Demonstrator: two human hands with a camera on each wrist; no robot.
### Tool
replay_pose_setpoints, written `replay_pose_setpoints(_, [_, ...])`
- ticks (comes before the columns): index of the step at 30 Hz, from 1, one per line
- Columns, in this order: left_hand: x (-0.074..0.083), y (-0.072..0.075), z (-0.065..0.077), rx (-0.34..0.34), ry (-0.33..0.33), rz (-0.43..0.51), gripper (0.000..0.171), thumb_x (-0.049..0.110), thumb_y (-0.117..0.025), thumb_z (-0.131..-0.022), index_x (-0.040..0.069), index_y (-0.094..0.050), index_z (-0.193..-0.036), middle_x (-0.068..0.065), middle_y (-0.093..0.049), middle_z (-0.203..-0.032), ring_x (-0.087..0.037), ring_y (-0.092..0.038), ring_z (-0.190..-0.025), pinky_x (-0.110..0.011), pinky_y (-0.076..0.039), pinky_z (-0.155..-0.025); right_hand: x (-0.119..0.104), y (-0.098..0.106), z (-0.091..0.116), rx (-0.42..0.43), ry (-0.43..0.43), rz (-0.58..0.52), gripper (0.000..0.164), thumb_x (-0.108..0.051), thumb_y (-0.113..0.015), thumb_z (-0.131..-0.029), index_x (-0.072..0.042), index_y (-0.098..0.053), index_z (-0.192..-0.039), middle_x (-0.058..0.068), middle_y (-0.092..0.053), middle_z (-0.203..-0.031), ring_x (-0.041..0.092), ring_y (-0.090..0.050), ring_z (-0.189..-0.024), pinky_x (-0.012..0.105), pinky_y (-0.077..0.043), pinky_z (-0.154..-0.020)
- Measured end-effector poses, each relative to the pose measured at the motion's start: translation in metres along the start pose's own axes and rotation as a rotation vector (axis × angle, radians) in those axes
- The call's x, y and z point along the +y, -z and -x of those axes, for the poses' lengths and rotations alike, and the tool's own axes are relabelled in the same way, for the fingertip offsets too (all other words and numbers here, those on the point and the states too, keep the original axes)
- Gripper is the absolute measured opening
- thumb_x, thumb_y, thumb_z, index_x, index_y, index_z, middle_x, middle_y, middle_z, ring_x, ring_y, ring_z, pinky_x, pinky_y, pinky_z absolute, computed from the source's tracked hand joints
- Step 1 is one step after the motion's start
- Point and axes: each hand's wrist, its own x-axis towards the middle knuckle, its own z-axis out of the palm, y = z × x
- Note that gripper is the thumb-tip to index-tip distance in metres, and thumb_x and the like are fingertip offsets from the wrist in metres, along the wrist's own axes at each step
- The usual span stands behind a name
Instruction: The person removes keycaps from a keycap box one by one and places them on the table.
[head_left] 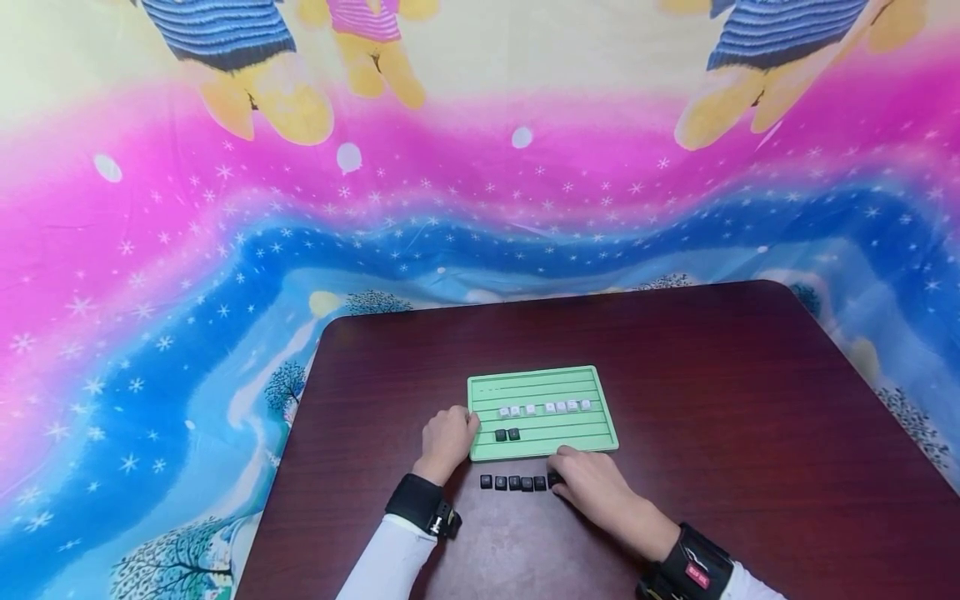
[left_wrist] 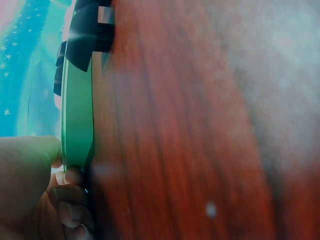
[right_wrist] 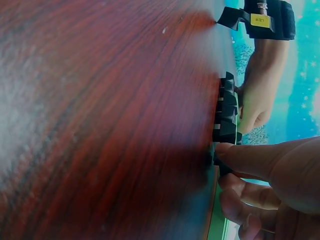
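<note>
A light green tray (head_left: 543, 452) with ridges across it lies on the table. Its left edge is pinched by my left hand (head_left: 447, 437), thumb above and curled fingers below, as the left wrist view shows. White keycaps (head_left: 562, 407) sit along a middle ridge, with a gap in their row. Two black keycaps (head_left: 507, 435) stand on a lower ridge near the left. In front of the tray, several black keycaps (head_left: 514, 482) form a row on the tabletop. At that row's right end my right hand (head_left: 592, 483) pinches a black keycap (right_wrist: 225, 169) between thumb and fingers, partly hiding it.
The dark reddish wooden table (head_left: 697, 375) has rounded far corners. Behind and to its left hangs a colourful patterned cloth (head_left: 480, 183). Each wrist wears a black strap (head_left: 417, 500) with a small device on it.
</note>
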Motion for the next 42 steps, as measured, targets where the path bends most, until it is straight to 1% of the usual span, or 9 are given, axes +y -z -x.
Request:
replay_pose_setpoints(7, [0.0, -0.0001, -0.0004, 0.0, 0.0, -0.002, 0.048, 0.027, -0.053, -0.1, 0.019, -0.035, -0.056, 0.006, -0.027, -0.053, -0.013, -0.03, -0.045, -0.028, -0.024, -0.046, -0.0001, -0.0009, 0.0, -0.004, -0.003, 0.002, 0.017, -0.022, -0.084, -0.078, -0.021, -0.068, -0.084, -0.01, -0.059, -0.079, 0.009, -0.056, -0.065, 0.029, -0.044, -0.055])
replay_pose_setpoints(21, [0.002, 0.0034, 0.0011, -0.001, 0.007, 0.0, 0.046, 0.027, -0.055, -0.099, 0.019, -0.038, -0.057, 0.005, -0.03, -0.053, -0.016, -0.038, -0.047, -0.031, -0.029, -0.047, -0.001, -0.0015, 0.0006, -0.007, -0.009, -0.011, 0.019, -0.023, -0.085, -0.077, -0.02, -0.068, -0.085, -0.009, -0.058, -0.079, 0.011, -0.056, -0.064, 0.03, -0.043, -0.055])
replay_pose_setpoints(28, [0.0018, 0.0029, 0.0012, 0.002, 0.006, 0.0, 0.047, 0.027, -0.055, -0.099, 0.019, -0.038, -0.057, 0.005, -0.029, -0.053, -0.016, -0.037, -0.046, -0.031, -0.028, -0.046, -0.0003, -0.0027, 0.0002, -0.013, -0.006, -0.011, 0.018, -0.023, -0.085, -0.077, -0.02, -0.068, -0.085, -0.009, -0.058, -0.079, 0.012, -0.057, -0.064, 0.031, -0.043, -0.055])
replay_pose_setpoints(35, [0.0003, 0.0004, 0.0011, -0.001, 0.008, -0.002, 0.047, 0.026, -0.054, -0.1, 0.019, -0.036, -0.057, 0.006, -0.027, -0.053, -0.015, -0.033, -0.045, -0.03, -0.026, -0.046, -0.0002, -0.0026, -0.0001, -0.007, -0.004, -0.013, 0.018, -0.023, -0.085, -0.077, -0.02, -0.069, -0.085, -0.009, -0.059, -0.079, 0.012, -0.057, -0.064, 0.03, -0.043, -0.055])
replay_pose_setpoints(42, [0.0013, 0.0025, 0.0017, 0.001, 0.007, -0.005, 0.046, 0.027, -0.055, -0.099, 0.019, -0.038, -0.057, 0.005, -0.03, -0.053, -0.016, -0.038, -0.047, -0.031, -0.029, -0.047, -0.0009, -0.0027, 0.0002, -0.002, -0.004, -0.014, 0.019, -0.023, -0.085, -0.076, -0.02, -0.069, -0.085, -0.009, -0.058, -0.078, 0.011, -0.056, -0.064, 0.03, -0.043, -0.055])
